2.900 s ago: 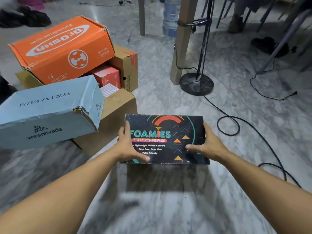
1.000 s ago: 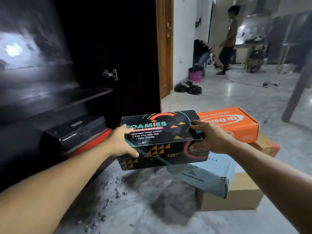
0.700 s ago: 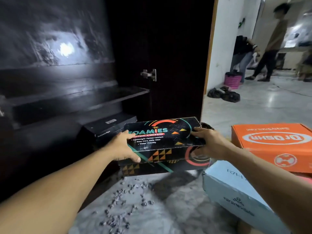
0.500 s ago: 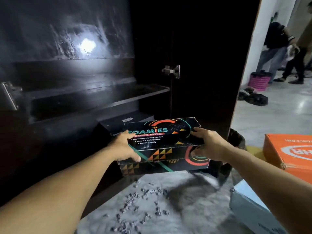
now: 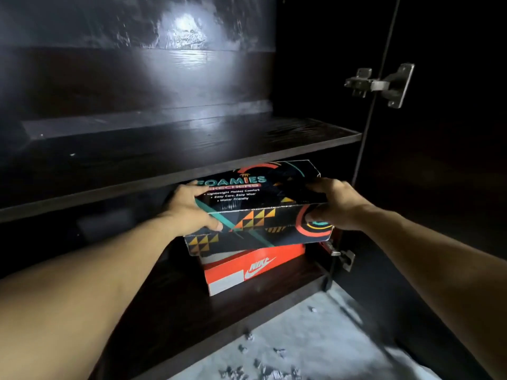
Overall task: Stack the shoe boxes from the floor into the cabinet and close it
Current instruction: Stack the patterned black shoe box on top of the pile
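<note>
Head view showed the left hand (image 5: 189, 209) reaching from the lower left into the dark cabinet (image 5: 164, 78), its fingers wrapped behind the left end of the Foamies box (image 5: 260, 207) and its thumb pressed on the front face, so it was clamped on the box. That box was held tilted in the lower compartment, just under the front edge of the shelf (image 5: 192, 149) and over the orange Nike box (image 5: 255, 270), which sat on the cabinet floor near its right side; whether the two boxes touched could not be told, and something dark between them was too hidden to make out. The right hand (image 5: 337, 204) gripped the right end, fingers curled over the top edge and thumb on the front. Farther right stood the open door (image 5: 439, 160) with an upper hinge (image 5: 381, 85) and a lower hinge (image 5: 341, 256). Small debris (image 5: 263, 368) lay on the marble floor (image 5: 329, 338) before the cabinet's bottom edge.
</note>
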`<state>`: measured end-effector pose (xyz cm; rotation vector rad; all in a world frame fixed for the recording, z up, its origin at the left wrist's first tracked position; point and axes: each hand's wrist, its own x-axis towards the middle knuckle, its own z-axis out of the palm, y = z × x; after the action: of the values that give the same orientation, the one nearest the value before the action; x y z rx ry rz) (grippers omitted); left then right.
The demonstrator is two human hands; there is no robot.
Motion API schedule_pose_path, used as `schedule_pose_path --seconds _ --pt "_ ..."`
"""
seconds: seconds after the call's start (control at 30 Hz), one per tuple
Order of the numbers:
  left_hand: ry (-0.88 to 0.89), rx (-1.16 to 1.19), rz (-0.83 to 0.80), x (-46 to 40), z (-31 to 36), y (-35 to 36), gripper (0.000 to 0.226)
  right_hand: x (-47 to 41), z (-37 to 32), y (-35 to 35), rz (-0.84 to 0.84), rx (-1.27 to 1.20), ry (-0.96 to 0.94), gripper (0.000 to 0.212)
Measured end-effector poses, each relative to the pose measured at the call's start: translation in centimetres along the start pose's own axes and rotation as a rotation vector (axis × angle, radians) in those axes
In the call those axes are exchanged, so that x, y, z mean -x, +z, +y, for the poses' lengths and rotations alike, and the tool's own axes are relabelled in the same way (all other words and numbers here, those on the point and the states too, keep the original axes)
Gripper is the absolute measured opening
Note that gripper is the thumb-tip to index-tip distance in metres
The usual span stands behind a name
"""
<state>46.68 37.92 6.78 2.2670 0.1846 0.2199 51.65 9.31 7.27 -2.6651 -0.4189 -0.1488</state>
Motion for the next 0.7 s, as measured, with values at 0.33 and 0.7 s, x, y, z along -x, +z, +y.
schedule_pose_path --seconds 0.33,0.7 --pt "-0.127 -0.106 0.187 -4.9 -0.3 1.1 0.063 -9.6 -1.3 2.6 0.093 0.106 0.026 0.048" --pt "-0.103 -0.354 0.285 -6.0 -0.6 3.1 0.050 -9.7 -2.6 5.0 0.242 0.125 0.021 0.039"
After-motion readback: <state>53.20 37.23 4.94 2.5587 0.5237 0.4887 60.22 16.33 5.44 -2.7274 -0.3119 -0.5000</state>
